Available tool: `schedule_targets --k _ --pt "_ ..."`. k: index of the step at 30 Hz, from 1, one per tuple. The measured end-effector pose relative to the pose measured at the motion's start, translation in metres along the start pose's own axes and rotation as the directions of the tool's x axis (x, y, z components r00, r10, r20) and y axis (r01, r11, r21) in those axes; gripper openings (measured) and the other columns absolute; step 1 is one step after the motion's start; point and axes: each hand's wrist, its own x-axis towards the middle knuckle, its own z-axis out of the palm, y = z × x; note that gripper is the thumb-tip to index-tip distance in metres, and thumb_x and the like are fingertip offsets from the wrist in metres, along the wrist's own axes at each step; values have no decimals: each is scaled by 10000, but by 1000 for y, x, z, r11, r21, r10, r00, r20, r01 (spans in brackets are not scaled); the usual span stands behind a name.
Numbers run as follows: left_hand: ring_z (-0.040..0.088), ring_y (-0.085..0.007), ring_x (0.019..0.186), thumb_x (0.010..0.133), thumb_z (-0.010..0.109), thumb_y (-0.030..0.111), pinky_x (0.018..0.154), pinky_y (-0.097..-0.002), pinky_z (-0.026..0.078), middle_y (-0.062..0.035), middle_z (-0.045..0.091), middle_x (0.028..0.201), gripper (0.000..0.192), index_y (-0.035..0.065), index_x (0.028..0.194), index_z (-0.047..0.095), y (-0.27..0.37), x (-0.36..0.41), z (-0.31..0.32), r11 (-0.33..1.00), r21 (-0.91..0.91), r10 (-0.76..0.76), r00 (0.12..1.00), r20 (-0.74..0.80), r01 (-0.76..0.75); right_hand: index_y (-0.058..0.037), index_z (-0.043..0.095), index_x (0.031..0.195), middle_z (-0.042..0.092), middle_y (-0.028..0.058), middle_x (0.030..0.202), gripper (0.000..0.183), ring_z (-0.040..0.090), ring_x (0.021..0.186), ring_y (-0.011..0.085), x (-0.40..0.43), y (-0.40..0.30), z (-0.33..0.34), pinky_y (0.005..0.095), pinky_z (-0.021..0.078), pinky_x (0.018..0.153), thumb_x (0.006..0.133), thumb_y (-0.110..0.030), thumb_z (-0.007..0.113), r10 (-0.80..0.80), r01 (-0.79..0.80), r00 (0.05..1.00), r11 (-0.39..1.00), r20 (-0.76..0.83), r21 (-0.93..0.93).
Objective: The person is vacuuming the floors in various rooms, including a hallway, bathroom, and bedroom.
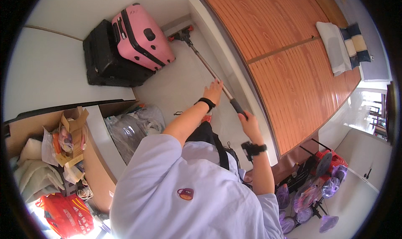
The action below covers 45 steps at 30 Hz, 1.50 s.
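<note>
A long-handled floor mop [205, 62] slants across the pale floor [176, 78] between the bed and the suitcases. My right hand [250, 125] grips its dark grey handle sleeve [237, 106] near the upper end. Farther down the metal pole, my left hand [214, 93] is closed around it, with some fingers looking fairly straight. The black mop head with red ends [181, 34] lies on the floor in the far corner, close beside a pink hard-shell suitcase [146, 34]. Its underside is hidden.
A black suitcase [102, 53] stands against the pink one. Along my right runs a bed with a brown slatted mat [282, 50] and white base [230, 66]. Plastic-wrapped items [135, 126] and a filled cabinet [97, 170] are left. Purple-wrapped shoes [306, 195] hang lower right.
</note>
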Motion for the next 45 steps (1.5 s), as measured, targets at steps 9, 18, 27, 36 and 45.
schedule_targets --k 9,18,27,36,45 --pt "207 -313 1308 681 601 133 946 -540 301 -184 170 1418 814 83 1371 172 134 -125 115 774 143 605 788 118 -616 28 584 992 420 -68 649 226 370 586 41 -210 144 -109 223 313 498 845 -133 522 154 -155 988 978 22 141" --pt "550 -261 884 715 613 244 772 -403 429 -69 551 883 336 136 1018 515 279 -271 197 201 -473 979 190 73 -858 5 550 1132 449 -50 599 311 343 442 9 -487 185 -167 168 261 391 836 -80 511 662 -621 747 660 64 424" --pt "622 -287 711 602 625 148 590 -411 505 -124 622 688 88 107 676 648 237 -248 248 504 -365 851 377 365 -783 -5 552 1113 442 -68 587 288 362 453 -1 -465 213 -61 166 250 365 852 -126 542 628 -588 749 479 213 652" --pt "510 -292 979 686 573 81 810 -451 422 -121 518 1012 224 76 910 558 120 -73 129 834 -33 551 830 81 -551 1 556 1102 500 28 625 341 467 569 81 -191 154 -40 249 378 505 835 -211 572 343 -328 939 881 19 341" --pt "325 -369 1228 712 628 117 959 -401 372 -232 201 1390 766 51 1342 199 15 -6 -11 974 -143 181 983 11 -177 20 573 968 597 248 826 346 580 830 390 -2 -6 19 416 452 699 822 -292 540 195 -185 979 969 -50 161"
